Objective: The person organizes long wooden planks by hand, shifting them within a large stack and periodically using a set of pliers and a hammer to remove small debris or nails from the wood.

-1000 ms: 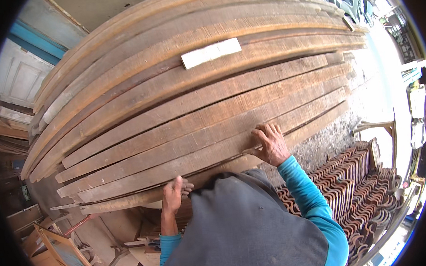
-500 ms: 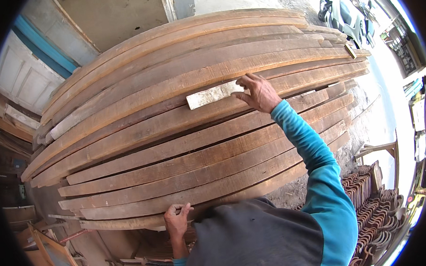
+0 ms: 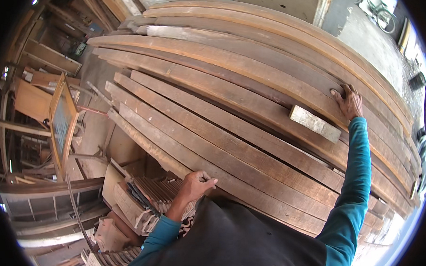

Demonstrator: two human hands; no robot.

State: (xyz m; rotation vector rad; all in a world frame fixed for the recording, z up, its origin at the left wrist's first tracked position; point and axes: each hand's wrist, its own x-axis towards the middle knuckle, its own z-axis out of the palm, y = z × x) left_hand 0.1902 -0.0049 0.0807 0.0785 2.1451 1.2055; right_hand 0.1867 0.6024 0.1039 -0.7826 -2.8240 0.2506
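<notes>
Long brown wooden planks (image 3: pixel 211 102) lie side by side in a broad stack before me. A short whitish wood block (image 3: pixel 315 124) rests across the planks on the right. Just beyond that block, my right hand (image 3: pixel 351 103) lies on a plank with its thumb apart from the fingers; nothing shows in it. My left hand (image 3: pixel 196 185) is at the near edge of the stack, fingers curled and thumb pressed toward them. Whatever it may pinch is hidden or too small to make out.
Stacked curved roof tiles (image 3: pixel 166 194) stand below the near edge on the left. A wood-framed panel (image 3: pixel 63 125) leans farther left, among timber pieces. A bicycle (image 3: pixel 383 16) is at the far right, and a dark bucket-like container (image 3: pixel 417 81) stands by the right rim.
My right hand has let go of the whitish block and moved past it onto a plank. My left fingers are more curled. The view has swung to the left.
</notes>
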